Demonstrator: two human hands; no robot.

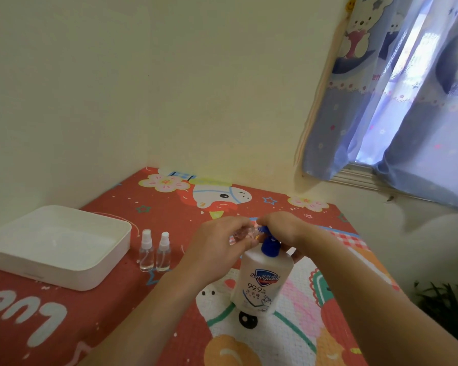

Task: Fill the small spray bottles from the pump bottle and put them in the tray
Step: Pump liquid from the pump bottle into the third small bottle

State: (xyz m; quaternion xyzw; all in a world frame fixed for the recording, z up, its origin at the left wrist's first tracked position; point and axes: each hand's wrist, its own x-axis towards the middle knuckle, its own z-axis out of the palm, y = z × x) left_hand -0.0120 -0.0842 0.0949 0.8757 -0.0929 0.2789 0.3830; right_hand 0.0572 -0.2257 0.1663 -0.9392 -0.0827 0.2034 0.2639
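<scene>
You are filling: left hand point(217, 243) gripping a small spray bottle point(245, 231) at the spout, right hand point(280, 228) pressing the pump bottle point(262, 281) head, so next comes capping.

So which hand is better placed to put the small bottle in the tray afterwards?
Left. The left hand already holds the small bottle, and the tray is on its side.

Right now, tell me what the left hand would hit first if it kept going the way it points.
Probably the right hand: the left hand, holding a small clear bottle at the blue pump, points right toward it. Depth is unclear.
</scene>
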